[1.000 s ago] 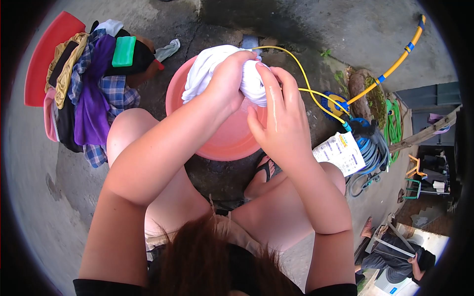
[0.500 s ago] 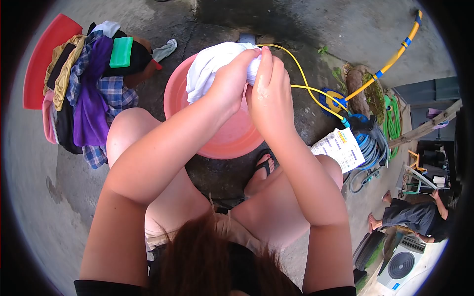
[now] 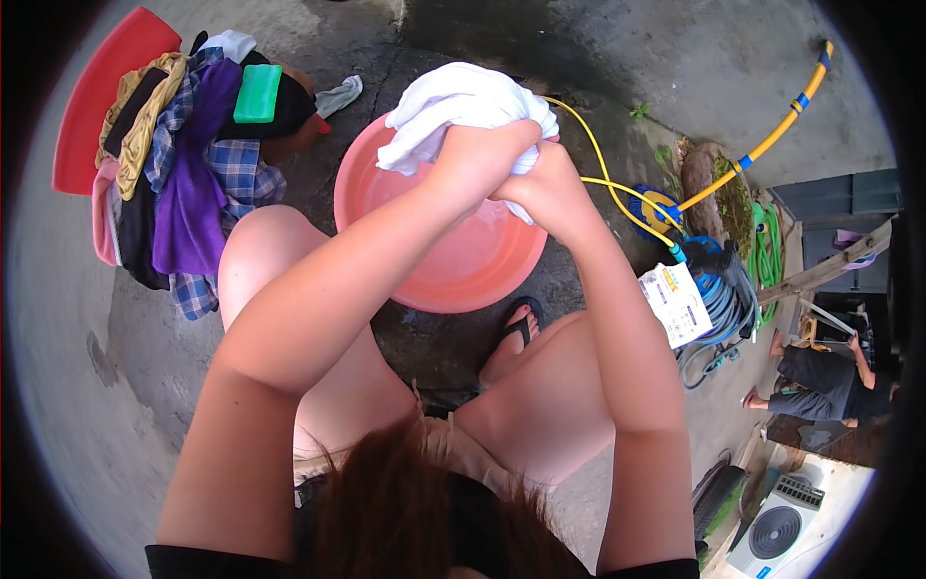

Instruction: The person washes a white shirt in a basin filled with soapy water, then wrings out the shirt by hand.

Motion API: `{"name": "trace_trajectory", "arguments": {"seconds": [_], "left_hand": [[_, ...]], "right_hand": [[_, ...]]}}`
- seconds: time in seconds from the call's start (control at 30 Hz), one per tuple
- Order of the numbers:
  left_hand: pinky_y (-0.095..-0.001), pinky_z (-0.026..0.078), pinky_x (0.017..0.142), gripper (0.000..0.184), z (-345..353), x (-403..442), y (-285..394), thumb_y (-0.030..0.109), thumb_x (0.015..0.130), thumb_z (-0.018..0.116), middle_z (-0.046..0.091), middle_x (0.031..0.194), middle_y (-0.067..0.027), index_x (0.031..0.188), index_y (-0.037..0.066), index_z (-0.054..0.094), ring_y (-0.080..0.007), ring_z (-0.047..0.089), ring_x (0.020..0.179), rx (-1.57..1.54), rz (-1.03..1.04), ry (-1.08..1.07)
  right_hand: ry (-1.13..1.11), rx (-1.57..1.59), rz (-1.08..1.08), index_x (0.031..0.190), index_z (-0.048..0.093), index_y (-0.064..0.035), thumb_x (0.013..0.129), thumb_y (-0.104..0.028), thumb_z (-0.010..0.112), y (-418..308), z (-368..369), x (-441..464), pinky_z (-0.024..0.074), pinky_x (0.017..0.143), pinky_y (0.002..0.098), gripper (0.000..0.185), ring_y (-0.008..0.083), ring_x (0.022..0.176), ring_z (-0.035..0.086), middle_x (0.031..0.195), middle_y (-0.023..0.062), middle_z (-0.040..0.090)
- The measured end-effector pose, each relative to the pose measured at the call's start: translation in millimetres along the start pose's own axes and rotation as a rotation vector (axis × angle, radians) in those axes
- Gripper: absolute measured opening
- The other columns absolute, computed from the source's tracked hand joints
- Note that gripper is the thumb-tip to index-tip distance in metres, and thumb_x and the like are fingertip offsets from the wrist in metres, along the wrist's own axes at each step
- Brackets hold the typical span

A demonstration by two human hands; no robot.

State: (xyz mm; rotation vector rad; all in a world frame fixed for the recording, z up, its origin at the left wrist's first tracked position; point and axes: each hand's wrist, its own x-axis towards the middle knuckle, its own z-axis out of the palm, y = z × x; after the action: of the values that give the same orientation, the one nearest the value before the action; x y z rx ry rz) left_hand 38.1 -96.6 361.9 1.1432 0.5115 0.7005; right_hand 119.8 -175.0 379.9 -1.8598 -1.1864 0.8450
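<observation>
A bunched white cloth [image 3: 463, 95], perhaps a garment, is raised over the pink basin [image 3: 359, 169]. My left hand [image 3: 494, 154] is closed on it from the near side, its fingers partly hidden by folds. Close beside it, my right hand [image 3: 552, 183] is wrapped round the cloth's right end, and a short tail of fabric hangs below. Some cloudy water shows in the bottom of the basin.
On the left, a clothes pile with a purple cloth [image 3: 198, 183] and a green soap bar [image 3: 258, 94] lies by a red tub [image 3: 101, 106]. A yellow hose [image 3: 600, 159], a white packet [image 3: 675, 304] and a blue hose reel [image 3: 728, 294] are on the right. Another person [image 3: 820, 381] is far right.
Both hands have turned and squeezed closer together round the white cloth, which now bulges above them. My right hand has shifted slightly down and right. The other person has moved.
</observation>
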Motion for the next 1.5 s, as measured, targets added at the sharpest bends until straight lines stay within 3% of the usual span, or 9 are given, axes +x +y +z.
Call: {"name": "trace_trajectory", "arguments": {"seconds": [0.3,0.5,0.63,0.8,1.03,1.23,1.33,1.43,1.5], "left_hand": [[-0.0317,0.049,0.068,0.022,-7,-10,-2,0.005,0.070,0.058,0.063,0.090,-0.0122,0.090,-0.003,0.060,-0.0200,0.062,0.081,0.111,-0.042,-0.083],[-0.0304,0.050,0.065,0.019,-1,-15,4,0.004,0.071,0.055,0.064,0.084,-0.0117,0.087,-0.002,0.061,-0.0183,0.062,0.075,0.084,-0.045,-0.174],[-0.0322,0.052,0.069,0.019,1,-6,5,0.005,0.073,0.054,0.065,0.087,-0.0129,0.088,-0.004,0.061,-0.0187,0.064,0.075,-0.186,-0.362,-0.244],[-0.0351,0.053,0.070,0.020,3,-12,8,0.005,0.073,0.053,0.064,0.087,-0.0124,0.090,-0.004,0.059,-0.0211,0.064,0.077,-0.315,-0.398,-0.141],[-0.0390,0.052,0.076,0.019,-12,4,13,0.008,0.074,0.051,0.063,0.091,-0.0117,0.089,-0.001,0.055,-0.0223,0.062,0.083,-0.565,-0.382,0.024],[-0.0379,0.049,0.084,0.023,-5,0,22,0.010,0.076,0.051,0.063,0.091,-0.0120,0.095,-0.002,0.055,-0.0237,0.062,0.085,-0.738,-0.346,0.039],[-0.0375,0.049,0.085,0.025,4,-6,24,0.012,0.077,0.052,0.063,0.092,-0.0128,0.096,-0.004,0.056,-0.0244,0.062,0.087,-0.847,-0.388,-0.084],[-0.0404,0.049,0.087,0.034,10,-10,20,0.018,0.081,0.053,0.061,0.098,-0.0146,0.107,-0.003,0.051,-0.0256,0.062,0.091,-0.893,-0.412,-0.368],[-0.0426,0.049,0.089,0.039,22,-23,19,0.020,0.082,0.053,0.060,0.100,-0.0155,0.113,-0.002,0.047,-0.0263,0.062,0.093,-0.858,-0.462,-0.338]], "right_hand": [[-0.311,0.639,0.297,0.082,0.051,-0.0012,0.067,-0.001,0.057,1,7,-23,0.0259,0.039,0.0243,0.017,0.0096,0.041,0.038,0.058,0.0042,0.046],[-0.436,0.669,0.341,0.087,0.052,-0.0015,0.068,-0.003,0.059,8,-6,-26,0.0297,0.040,0.0242,0.019,0.0100,0.043,0.042,0.061,0.0038,0.048],[-0.280,0.296,0.224,0.097,0.056,0.0007,0.071,-0.010,0.063,-2,-10,-25,0.0389,0.047,0.0243,0.029,0.0109,0.057,0.053,0.071,0.0045,0.057],[-0.217,0.023,0.060,0.107,0.057,0.0022,0.081,-0.025,0.066,-6,-16,-37,0.0455,0.061,0.0239,0.039,0.0110,0.076,0.060,0.085,0.0050,0.063],[-0.173,0.123,0.345,0.115,0.054,0.0035,0.086,-0.025,0.064,-9,-52,-48,0.0480,0.076,0.0276,0.042,0.0140,0.083,0.063,0.091,0.0083,0.066],[0.076,-0.408,-0.021,0.129,0.042,0.0020,0.079,-0.028,0.069,35,-27,-41,0.0469,0.085,0.0346,0.065,0.0227,0.098,0.060,0.114,0.0149,0.059],[0.079,-0.412,-0.487,0.128,0.040,0.0057,0.064,-0.033,0.075,35,-1,-20,0.0445,0.092,0.0367,0.082,0.0298,0.110,0.055,0.121,0.0249,0.052],[0.175,-0.578,-0.500,0.126,0.042,0.0037,0.064,-0.034,0.076,36,22,-5,0.0434,0.093,0.0368,0.081,0.0296,0.110,0.055,0.119,0.0223,0.053],[0.195,-0.594,-0.486,0.126,0.043,0.0029,0.064,-0.034,0.075,37,22,-2,0.0431,0.093,0.0369,0.079,0.0296,0.110,0.054,0.118,0.0215,0.053]]}}
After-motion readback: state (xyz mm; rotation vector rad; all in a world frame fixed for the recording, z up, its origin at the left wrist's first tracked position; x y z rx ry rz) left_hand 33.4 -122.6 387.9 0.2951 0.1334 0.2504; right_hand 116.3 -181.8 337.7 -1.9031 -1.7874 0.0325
